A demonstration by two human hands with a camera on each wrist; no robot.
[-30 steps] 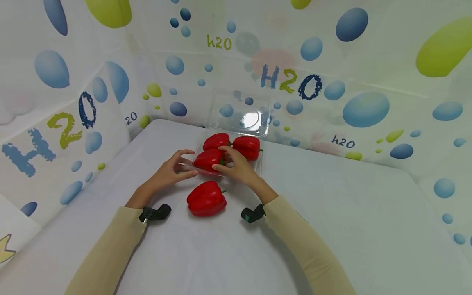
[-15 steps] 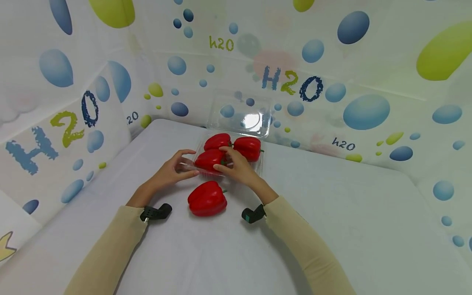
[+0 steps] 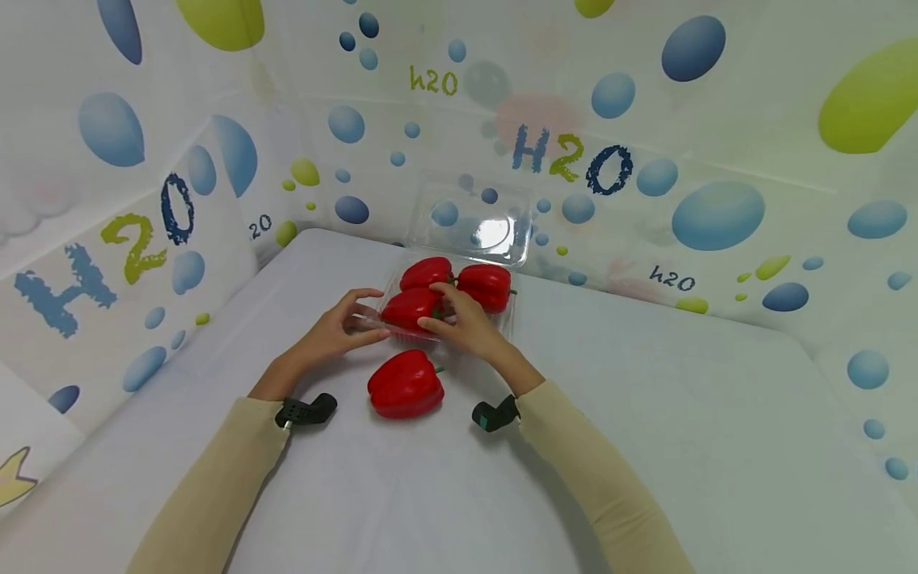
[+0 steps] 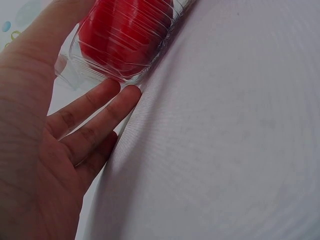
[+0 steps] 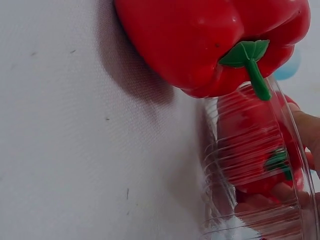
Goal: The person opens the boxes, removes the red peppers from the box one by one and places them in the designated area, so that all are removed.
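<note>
A clear plastic clamshell container (image 3: 507,327) stands at the back of the table with 3 red bell peppers inside. My left hand (image 3: 335,331) spans its left end, thumb by the front rim and index finger farther back. In the left wrist view, fingertips (image 4: 131,94) lie right at its lower corner. My right hand (image 3: 469,323) reaches in over the front and grips the front bell pepper (image 3: 409,309) at its stem end. Through the ribbed wall in the right wrist view, fingers show beside that pepper's green stem. Another bell pepper (image 3: 406,384) lies on the table in front.
The container's see-through lid (image 3: 469,219) stands raised at the back, near the printed backdrop (image 3: 631,239). Two bell peppers sit behind the held one, a left one (image 3: 425,273) and a right one (image 3: 485,287). White cloth (image 3: 610,399) covers the table.
</note>
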